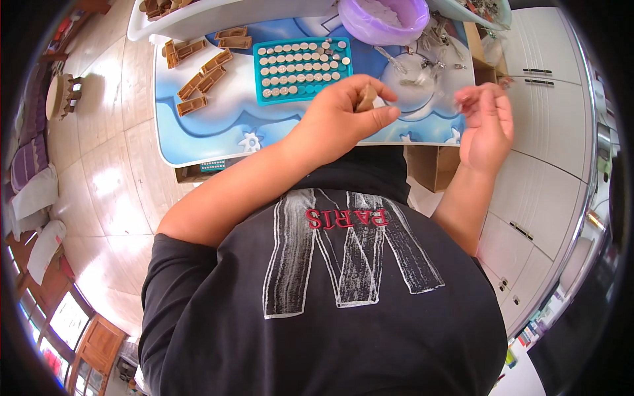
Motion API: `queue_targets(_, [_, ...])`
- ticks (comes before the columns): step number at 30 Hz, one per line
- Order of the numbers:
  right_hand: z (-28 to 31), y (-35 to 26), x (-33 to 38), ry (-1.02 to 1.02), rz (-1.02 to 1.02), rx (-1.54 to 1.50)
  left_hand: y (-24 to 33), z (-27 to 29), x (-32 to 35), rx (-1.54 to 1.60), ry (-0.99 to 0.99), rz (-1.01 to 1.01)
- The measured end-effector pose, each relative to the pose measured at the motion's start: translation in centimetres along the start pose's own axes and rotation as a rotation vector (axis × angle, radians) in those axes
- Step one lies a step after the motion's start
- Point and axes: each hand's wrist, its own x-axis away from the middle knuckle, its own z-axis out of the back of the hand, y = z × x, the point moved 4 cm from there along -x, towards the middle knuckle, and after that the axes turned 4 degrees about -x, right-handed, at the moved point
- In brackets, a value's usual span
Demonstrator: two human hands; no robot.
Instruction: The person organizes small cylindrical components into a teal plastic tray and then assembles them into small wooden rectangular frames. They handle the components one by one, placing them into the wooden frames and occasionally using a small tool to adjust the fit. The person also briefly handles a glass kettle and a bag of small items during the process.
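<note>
My left hand (340,122) is closed around a small brown plastic piece (366,98), held between thumb and fingers over the near part of the table. Past the table's right edge, my right hand (487,129) is raised with its fingers curled; whatever the fingertips may hold is too small to make out. Just beyond my left hand lies a teal tray (257,92) with rows of small round silvery discs (290,58). Some slots at its near right show no disc. Several brown plastic housings (212,71) are scattered left of the tray.
A purple bowl (353,30) with white contents stands at the back. Small clear and metal pieces (422,72) lie right of the tray. White bins (142,26) with parts line the far edge of the blue patterned table (224,135). White cabinets (541,119) stand to the right.
</note>
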Motion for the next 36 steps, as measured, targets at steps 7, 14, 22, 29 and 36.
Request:
queue_targets(7, [-5.6,2.7,4.3,-0.337,-0.464,-0.009,0.8,1.6,0.9,0.161,0.091,0.222])
queue_targets(14, [-9.3,4.8,6.0,-0.552,-0.669,-0.251,-0.1,2.3,2.6,0.448,0.012,0.423])
queue_targets(22, [-10.3,2.6,4.4,-0.379,0.163,0.401,-1.0,3.9,4.0,0.429,0.066,0.377])
queue_targets(29, [-11.7,2.2,4.7,-0.4,0.392,0.459,-0.5,4.2,4.2,0.415,0.106,0.366])
queue_targets(36, [-11.5,1.4,3.8,-0.354,0.375,0.503,-0.1,4.5,4.1,0.236,0.073,0.367])
